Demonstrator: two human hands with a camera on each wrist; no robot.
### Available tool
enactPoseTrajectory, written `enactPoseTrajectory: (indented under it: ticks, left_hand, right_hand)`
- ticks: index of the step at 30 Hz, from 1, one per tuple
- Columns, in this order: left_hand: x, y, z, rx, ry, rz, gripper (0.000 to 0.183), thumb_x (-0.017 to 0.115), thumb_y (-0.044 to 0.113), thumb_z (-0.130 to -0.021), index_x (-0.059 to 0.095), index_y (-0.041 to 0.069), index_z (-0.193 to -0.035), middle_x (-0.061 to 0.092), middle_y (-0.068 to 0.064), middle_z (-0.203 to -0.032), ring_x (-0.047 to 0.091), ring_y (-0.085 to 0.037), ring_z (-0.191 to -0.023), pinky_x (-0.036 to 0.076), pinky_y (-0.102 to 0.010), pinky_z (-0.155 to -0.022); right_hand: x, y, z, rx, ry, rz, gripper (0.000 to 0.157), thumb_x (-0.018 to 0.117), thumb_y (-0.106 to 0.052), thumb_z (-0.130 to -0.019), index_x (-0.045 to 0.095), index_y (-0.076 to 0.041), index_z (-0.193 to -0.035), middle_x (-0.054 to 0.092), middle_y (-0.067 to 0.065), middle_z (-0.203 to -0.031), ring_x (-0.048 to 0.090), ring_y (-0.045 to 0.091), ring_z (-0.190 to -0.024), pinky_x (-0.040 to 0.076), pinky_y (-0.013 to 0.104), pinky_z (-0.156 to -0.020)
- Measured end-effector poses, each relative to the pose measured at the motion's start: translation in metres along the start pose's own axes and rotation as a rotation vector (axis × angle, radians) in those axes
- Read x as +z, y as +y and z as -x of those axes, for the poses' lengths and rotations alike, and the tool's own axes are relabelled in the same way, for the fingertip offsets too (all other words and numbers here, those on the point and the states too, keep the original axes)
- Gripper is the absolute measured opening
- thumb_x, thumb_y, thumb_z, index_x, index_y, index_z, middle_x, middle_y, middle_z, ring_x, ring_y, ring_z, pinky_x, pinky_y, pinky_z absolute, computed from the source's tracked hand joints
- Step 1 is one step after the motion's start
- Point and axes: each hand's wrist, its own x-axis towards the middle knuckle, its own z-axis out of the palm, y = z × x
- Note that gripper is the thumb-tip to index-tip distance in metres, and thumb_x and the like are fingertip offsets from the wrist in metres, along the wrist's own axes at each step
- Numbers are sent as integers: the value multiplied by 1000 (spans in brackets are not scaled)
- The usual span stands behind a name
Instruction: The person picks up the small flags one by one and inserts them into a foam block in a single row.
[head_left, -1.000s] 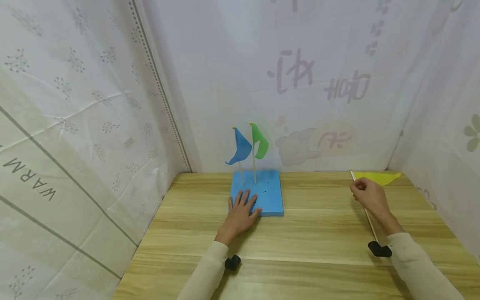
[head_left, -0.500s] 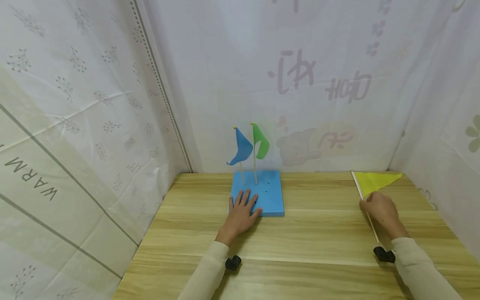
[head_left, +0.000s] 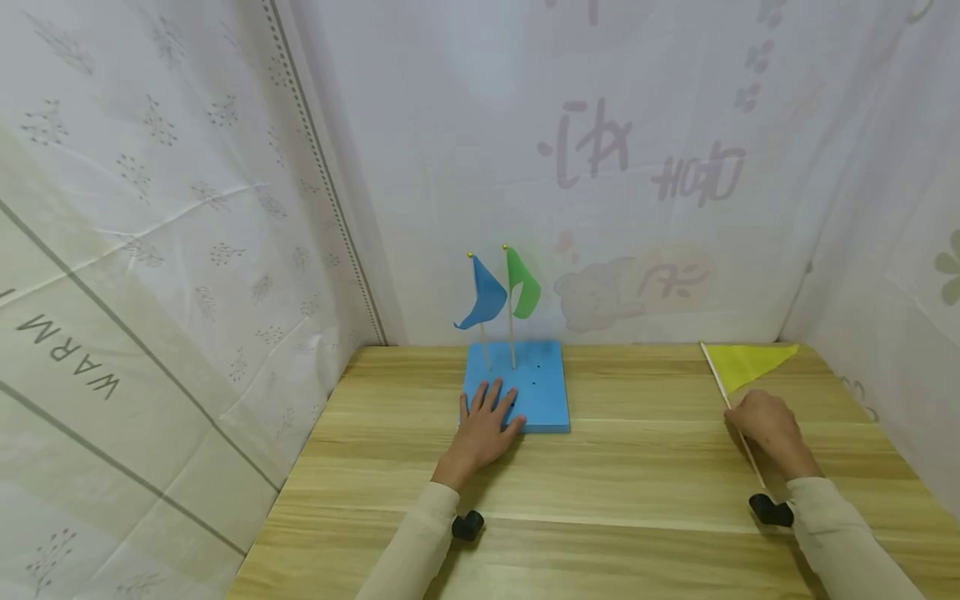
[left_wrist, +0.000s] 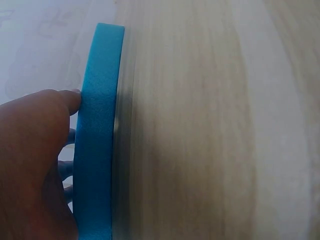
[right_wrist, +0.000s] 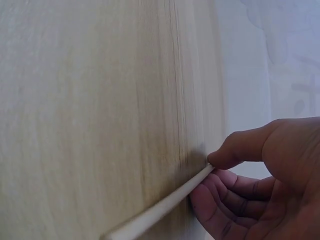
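Note:
My left hand rests with spread fingers on the front left of a square blue foam board. In the left wrist view, the board's thick edge shows beside the thumb. A blue pennant flag and a green pennant flag stand upright in the board on thin sticks. Small dark holes show in the board's top. Off to the right, my right hand pinches the stick of a yellow pennant flag below its cloth. Thumb and curled fingers meet round that wooden stick in the right wrist view.
The wooden table carries the board and flags. A printed cloth curtain hangs right behind its back edge, with further cloth at the left and right sides. A black wrist-worn piece sits under the right sleeve, near the stick's lower end.
My right hand has moved down along the yellow flag's stick, from beside its cloth to below it, and now pinches the stick. The left hand stays on the board.

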Motion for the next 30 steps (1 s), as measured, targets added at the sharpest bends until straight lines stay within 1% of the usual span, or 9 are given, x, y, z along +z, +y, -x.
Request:
enactPoseTrajectory:
  ticks: [7,11,15,18,22,25,30]
  left_hand:
    - [-2,2,-1,-1,3,6,63,34,58,-102,30,26,-156,18,-8,-165,12,-36,-153,10,-69,-116]
    - [-2,2,-2,8,11,2,62,37,57,-102,32,25,-155,20,-9,-164,14,-37,-152,11,-70,-115]
    - [-3,2,-2,17,22,-5,62,40,54,-102,34,23,-155,21,-11,-164,15,-38,-152,12,-70,-115]
    - [-3,2,-1,20,24,-4,62,40,54,-102,35,22,-154,22,-11,-164,16,-38,-151,12,-71,-115]
    - [-4,3,0,13,15,-3,62,39,55,-102,34,23,-155,21,-11,-164,16,-38,-152,13,-70,-115]
    - [-4,3,0,10,11,1,62,38,55,-102,33,23,-155,21,-10,-164,16,-38,-152,12,-70,-115]
    - [-2,2,0,4,6,2,62,39,55,-102,34,23,-155,21,-10,-164,15,-37,-152,11,-70,-115]
  right_hand:
    - [3,4,-3,-25,11,-30,39,56,-28,-87,50,-14,-51,46,-1,-52,46,19,-53,34,30,-46]
    - [3,5,-4,-37,-1,-60,38,58,-26,-85,52,-14,-50,48,-4,-47,48,17,-49,36,29,-46]
    - [1,4,-3,-48,-10,-81,35,59,-24,-85,59,-11,-52,54,-3,-49,53,15,-48,40,29,-47]
    - [1,4,-2,-44,-18,-92,35,58,-24,-86,61,-9,-54,57,-1,-50,55,15,-48,41,30,-48]
    - [1,4,-1,-39,-31,-107,34,58,-23,-86,63,-7,-56,59,-1,-51,57,15,-48,43,30,-48]
    - [1,3,-1,-43,-32,-111,34,58,-23,-87,63,-6,-57,59,-1,-51,57,15,-49,43,30,-48]
    - [3,0,-4,-73,1,-108,35,60,-23,-87,60,-7,-56,55,-1,-49,52,15,-48,39,29,-48]
